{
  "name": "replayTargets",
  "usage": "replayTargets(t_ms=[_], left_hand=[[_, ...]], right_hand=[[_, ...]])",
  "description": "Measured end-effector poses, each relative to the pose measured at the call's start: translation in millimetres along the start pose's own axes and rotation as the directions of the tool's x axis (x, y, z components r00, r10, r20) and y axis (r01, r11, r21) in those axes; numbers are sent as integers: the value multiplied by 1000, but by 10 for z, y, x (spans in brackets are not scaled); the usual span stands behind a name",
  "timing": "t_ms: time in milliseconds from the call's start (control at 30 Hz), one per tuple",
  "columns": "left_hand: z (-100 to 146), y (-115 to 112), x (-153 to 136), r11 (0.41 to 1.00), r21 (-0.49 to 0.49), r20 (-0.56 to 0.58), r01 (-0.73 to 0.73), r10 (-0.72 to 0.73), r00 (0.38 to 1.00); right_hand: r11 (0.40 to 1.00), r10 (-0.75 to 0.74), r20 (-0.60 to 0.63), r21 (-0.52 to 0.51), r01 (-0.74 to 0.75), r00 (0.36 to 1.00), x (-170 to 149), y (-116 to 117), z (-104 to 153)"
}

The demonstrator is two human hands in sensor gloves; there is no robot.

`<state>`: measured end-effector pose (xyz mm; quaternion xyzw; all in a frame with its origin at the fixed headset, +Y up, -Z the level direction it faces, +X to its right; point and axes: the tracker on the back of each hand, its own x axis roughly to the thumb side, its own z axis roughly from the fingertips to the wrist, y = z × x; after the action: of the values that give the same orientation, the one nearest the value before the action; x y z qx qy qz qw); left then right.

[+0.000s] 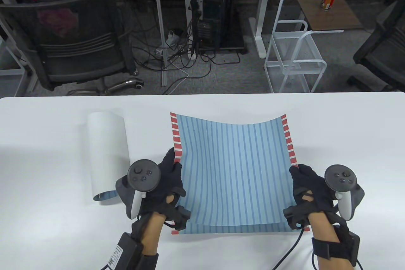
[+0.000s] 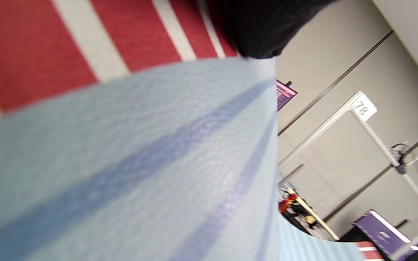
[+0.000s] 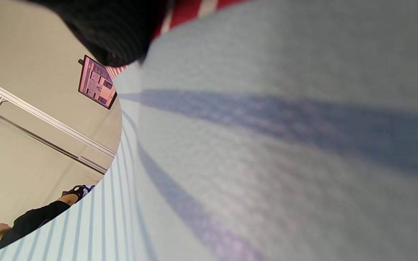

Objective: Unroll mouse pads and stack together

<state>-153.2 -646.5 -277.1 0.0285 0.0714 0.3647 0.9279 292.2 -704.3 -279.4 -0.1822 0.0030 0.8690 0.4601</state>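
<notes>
White worktop (image 1: pixel 47 156). Striped blue mouse pad (image 1: pixel 232 168) held spread at centre, sagging in the middle, red-and-white side borders raised; a second striped pad edge (image 1: pixel 234 229) shows beneath its near side. Left hand (image 1: pixel 169 181) fingers grip the left border; right hand (image 1: pixel 305 187) fingers grip the right border. Rolled pad (image 1: pixel 107 153) lies just left, white outside.

The open mouse pad (image 1: pixel 232 172) is pale blue with darker blue stripes and red-and-white checked side edges. The rolled pad (image 1: pixel 107 153) shows white outside (blue stripes peek at its end). Black gloves (image 1: pixel 169 184), white table (image 1: pixel 47 156).
</notes>
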Motion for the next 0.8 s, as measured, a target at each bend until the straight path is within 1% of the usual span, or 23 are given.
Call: replayTargets(t_ms=[167,367,500,800], left_hand=[[-85,-151,-103,994,18,-57,106,-105,993],[-166,-333,-216,980,-3,-102,199,-198,975],[-194,-453,-265,962,-14,-118,274,-274,955],[-242,-694,-383,919,-56,-138,390,-394,909]], right_hand=[[999,32,-36,-15,-32,999,-70,-5,-42],[996,90,-90,-13,-92,992,-158,46,-98],[989,145,-124,-4,-146,982,-204,90,-137],[967,254,-187,14,-256,949,-285,202,-203]])
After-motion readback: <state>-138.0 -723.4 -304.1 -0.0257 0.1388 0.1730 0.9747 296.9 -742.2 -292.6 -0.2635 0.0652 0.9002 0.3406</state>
